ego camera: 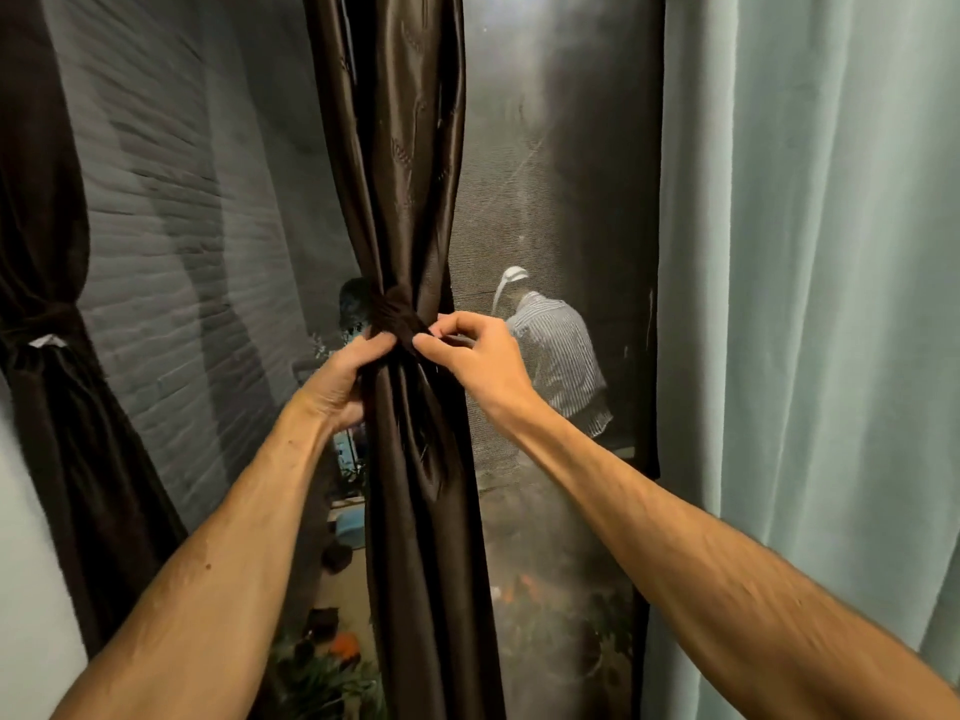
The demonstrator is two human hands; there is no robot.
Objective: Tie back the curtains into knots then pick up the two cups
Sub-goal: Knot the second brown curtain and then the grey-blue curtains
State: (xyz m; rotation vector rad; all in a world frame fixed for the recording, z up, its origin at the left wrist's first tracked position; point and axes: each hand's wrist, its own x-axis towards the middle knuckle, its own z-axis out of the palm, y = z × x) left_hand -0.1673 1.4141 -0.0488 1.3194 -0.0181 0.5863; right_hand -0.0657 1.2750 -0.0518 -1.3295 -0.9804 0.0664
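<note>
The left hand (340, 379) is closed around the gathered brown curtain (402, 174) just below its knot (390, 314); the right hand (475, 353) pinches the knot's fabric. A white tag (48, 341) on the left curtain (47, 283) is unreadable.

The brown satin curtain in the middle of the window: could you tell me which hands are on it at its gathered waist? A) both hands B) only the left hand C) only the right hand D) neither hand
A: the left hand grips the brown satin curtain just below the dark band, while the right hand pinches at the band with its fingers.
</note>
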